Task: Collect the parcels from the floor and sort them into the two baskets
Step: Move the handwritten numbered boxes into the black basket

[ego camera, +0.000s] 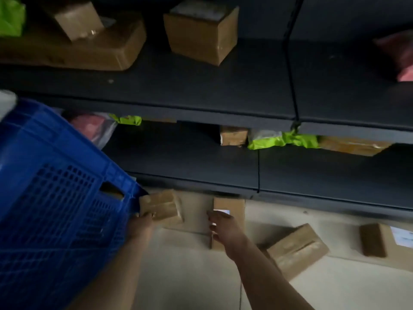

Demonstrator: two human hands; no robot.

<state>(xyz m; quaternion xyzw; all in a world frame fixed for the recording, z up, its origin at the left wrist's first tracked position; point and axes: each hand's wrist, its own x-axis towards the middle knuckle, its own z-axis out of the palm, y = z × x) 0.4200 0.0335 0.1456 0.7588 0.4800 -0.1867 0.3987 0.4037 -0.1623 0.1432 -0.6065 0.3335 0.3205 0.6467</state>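
Where the blue basket (55, 198) tips its lower right corner toward the pale floor (190, 276), the left hand (142, 224) sits just right of that corner. Its fingers are curled round the near edge of a small parcel (159, 205), a tilted brown box that touches the basket's corner. Further right of the basket, the right hand (221, 224) reaches forward with its fingers loosely spread and holding nothing. It is over a labelled parcel (232, 204) that lies on the floor, but blur hides whether the fingertips touch the box.

Well to the right of the basket, a third parcel (297, 249) lies slanted on the floor. A fourth parcel (380, 240) with a white label lies beyond it, near the right edge of the view.

Behind the basket stands dark shelving (201, 97). On the lower shelf, a pink bag (89, 126) shows just past the basket's far rim. To the right of it are a small brown box (233, 135), a green bag (283, 139) and a flat brown box (353, 145). On the upper shelf, farthest from the basket, a long brown box (89, 50) carries a smaller box (76, 19). A square box (201, 32) stands to the right of that pair.
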